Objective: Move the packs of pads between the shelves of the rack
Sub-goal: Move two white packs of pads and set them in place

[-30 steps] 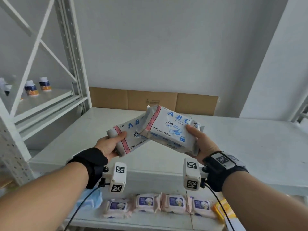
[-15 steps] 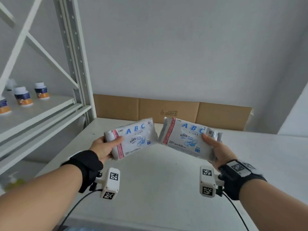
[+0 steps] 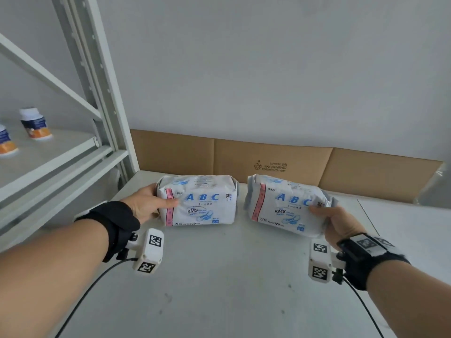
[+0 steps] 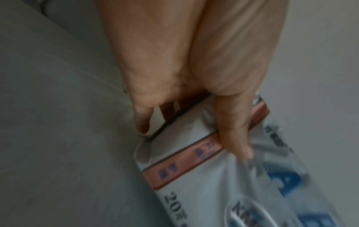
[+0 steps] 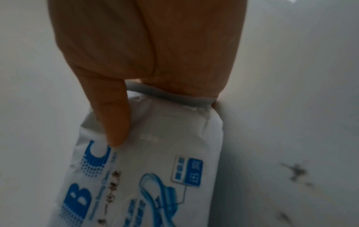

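Observation:
Two white packs of pads with blue "ABC" lettering stand side by side near the back of the white shelf (image 3: 219,276). My left hand (image 3: 148,203) grips the left pack (image 3: 202,201) by its left end, thumb across the pink stripe; the left wrist view shows the same left pack (image 4: 223,176) under the thumb of my left hand (image 4: 194,107). My right hand (image 3: 334,220) grips the right pack (image 3: 283,206) by its right end. That right pack (image 5: 155,161) fills the right wrist view, the thumb of my right hand (image 5: 147,61) pressed on its front. The left pack's lower edge rests on the shelf; the right pack tilts a little.
A flattened cardboard sheet (image 3: 268,162) leans along the wall behind the packs. The rack's upright post (image 3: 97,89) rises at the left. Beyond it a neighbouring shelf (image 3: 53,157) carries small white bottles (image 3: 35,123).
Both hands have carried the packs forward and down onto the upper shelf and turned them upright side by side. The lower shelf with its pink packs has dropped out of view.

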Demonstrator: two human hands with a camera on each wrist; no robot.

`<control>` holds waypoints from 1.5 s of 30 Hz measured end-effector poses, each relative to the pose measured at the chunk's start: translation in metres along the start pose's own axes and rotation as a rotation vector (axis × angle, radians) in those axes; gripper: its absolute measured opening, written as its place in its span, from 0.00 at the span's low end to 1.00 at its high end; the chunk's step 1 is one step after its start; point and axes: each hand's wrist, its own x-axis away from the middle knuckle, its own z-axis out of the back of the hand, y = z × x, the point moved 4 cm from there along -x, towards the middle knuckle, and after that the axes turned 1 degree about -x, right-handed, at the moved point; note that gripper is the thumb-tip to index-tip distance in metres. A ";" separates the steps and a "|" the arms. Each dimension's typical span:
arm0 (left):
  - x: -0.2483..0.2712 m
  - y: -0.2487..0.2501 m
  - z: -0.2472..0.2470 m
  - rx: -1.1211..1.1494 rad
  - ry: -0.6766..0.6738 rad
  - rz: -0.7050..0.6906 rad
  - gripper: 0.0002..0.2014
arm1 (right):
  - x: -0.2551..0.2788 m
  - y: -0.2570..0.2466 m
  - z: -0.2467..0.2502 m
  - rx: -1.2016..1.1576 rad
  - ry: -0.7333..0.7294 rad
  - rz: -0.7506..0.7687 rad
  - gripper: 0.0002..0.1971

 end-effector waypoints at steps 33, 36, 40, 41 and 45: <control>-0.080 0.005 0.015 0.079 0.010 0.029 0.33 | -0.049 0.024 -0.015 0.208 0.322 -0.037 0.37; -0.067 0.013 0.014 0.002 0.112 -0.022 0.29 | -0.036 0.029 -0.004 0.274 0.389 -0.134 0.34; -0.055 0.024 0.011 -0.068 0.279 -0.097 0.40 | -0.009 0.029 0.004 0.219 0.463 -0.181 0.35; -0.051 0.027 0.007 -0.076 0.294 -0.107 0.43 | -0.001 0.027 0.003 0.198 0.471 -0.177 0.34; -0.024 0.035 -0.013 -0.130 0.335 -0.137 0.44 | 0.039 0.016 -0.004 0.159 0.457 -0.145 0.24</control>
